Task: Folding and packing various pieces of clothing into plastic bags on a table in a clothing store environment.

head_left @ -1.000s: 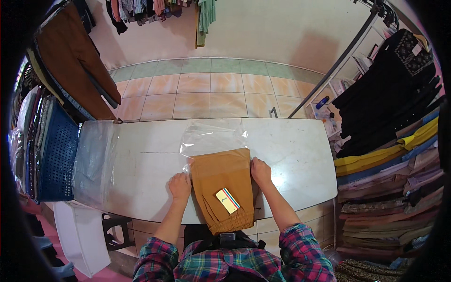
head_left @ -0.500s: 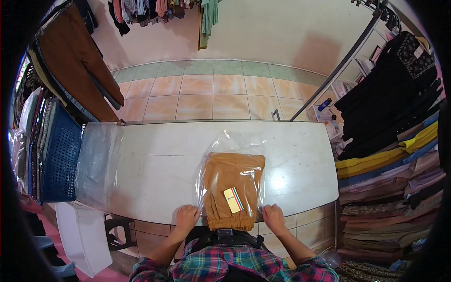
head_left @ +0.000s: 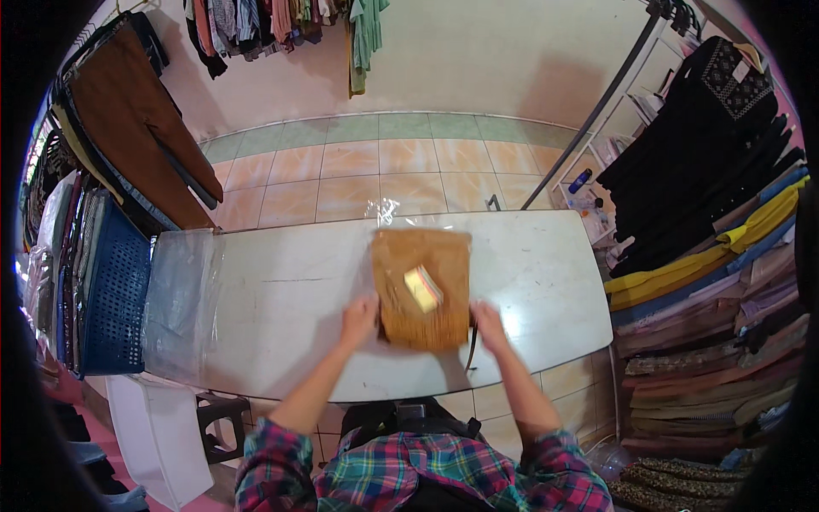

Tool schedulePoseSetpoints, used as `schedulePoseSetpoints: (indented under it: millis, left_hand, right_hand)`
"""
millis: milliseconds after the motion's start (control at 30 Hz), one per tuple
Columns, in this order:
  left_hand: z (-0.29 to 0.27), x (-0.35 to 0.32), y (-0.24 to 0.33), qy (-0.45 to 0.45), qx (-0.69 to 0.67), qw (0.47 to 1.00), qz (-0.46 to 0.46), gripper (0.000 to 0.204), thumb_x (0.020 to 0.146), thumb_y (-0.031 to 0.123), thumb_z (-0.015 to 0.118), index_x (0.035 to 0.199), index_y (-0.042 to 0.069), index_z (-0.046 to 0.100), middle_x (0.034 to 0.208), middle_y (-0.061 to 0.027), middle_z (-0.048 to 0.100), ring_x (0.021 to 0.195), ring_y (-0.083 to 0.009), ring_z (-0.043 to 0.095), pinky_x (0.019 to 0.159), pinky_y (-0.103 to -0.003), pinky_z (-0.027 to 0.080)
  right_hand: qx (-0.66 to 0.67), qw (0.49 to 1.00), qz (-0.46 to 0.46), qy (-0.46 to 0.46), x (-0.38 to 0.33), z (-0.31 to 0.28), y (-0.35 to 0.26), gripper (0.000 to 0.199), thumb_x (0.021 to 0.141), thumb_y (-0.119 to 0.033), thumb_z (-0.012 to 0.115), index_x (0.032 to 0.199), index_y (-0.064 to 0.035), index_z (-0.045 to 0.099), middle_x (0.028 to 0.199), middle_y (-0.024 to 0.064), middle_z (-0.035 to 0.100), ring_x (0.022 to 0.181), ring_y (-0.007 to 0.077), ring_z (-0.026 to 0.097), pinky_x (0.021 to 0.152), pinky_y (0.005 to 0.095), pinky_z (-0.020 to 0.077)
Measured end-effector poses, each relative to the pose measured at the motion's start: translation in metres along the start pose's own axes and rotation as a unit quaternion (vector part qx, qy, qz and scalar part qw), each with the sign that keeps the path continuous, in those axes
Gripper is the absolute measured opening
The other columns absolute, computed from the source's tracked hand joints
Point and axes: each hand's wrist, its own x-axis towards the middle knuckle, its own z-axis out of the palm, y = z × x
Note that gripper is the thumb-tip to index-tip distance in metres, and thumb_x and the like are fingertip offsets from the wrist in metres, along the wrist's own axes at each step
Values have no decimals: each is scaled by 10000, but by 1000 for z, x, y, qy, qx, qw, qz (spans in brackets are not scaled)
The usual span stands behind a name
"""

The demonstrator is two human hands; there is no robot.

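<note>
Folded tan-brown trousers with a gathered elastic waist lie inside a clear plastic bag over the white table. A cream card tag with coloured stripes rests on them. My left hand is closed at the bag's left edge, beside the waistband. At the opposite edge my right hand is closed too, with a thin brown cord hanging just below it. Motion blurs the waist end and both hands. The thin film between the fingers hardly shows.
The white table carries a stack of clear plastic bags at its left end. Beside it stands a blue basket of packed clothes. Hanging trousers are at left, black garments and folded cloth piles at right.
Both hands have moved forward, away from me, with the bag and trousers. The waist end has gone from the table's near edge to above the tabletop, and the bag's far end now reaches the far edge.
</note>
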Motion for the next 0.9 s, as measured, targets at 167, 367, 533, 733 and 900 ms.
schedulePoseSetpoints:
  millis: [167, 367, 533, 733, 900]
  left_hand:
    - [-75, 26, 105, -43, -104, 993, 33, 324, 821, 264, 500, 678, -20, 561, 610, -121, 582, 533, -185, 556, 516, -347, 430]
    - [-51, -47, 26, 51, 287, 937, 191, 244, 763, 218, 525, 640, 13, 571, 676, -150, 570, 644, -307, 570, 576, -414, 447]
    - [-2, -99, -75, 90, 345, 893, 274, 175, 685, 185, 591, 558, 71, 551, 674, -74, 515, 677, -261, 528, 584, -385, 435]
    - [-1, -109, -56, 148, 348, 896, 231, 341, 636, 166, 638, 922, 68, 481, 901, -75, 496, 841, -272, 485, 730, -376, 354]
    - [9, -108, -52, 102, 328, 856, 388, 236, 662, 158, 669, 839, 92, 528, 884, -59, 546, 805, -220, 511, 692, -346, 361]
  right_hand:
    - [-107, 990, -93, -4, 22, -60, -138, 289, 842, -241, 484, 673, -12, 537, 592, 106, 588, 566, 206, 590, 504, 365, 414]
    - [-324, 942, -85, 30, -48, -58, -60, 289, 832, -284, 503, 677, -44, 540, 608, 166, 569, 592, 368, 561, 542, 442, 438]
    - [-371, 922, -79, 75, -96, -41, 48, 233, 825, -253, 523, 748, -32, 529, 718, 173, 573, 635, 368, 563, 561, 443, 440]
    - [-280, 906, -228, 222, -124, -28, 35, 150, 745, -85, 604, 859, -35, 521, 765, 135, 535, 715, 323, 538, 615, 400, 432]
    - [-242, 934, -261, 36, -158, -11, 57, 259, 703, 3, 589, 947, 39, 509, 951, 208, 517, 893, 336, 511, 762, 376, 424]
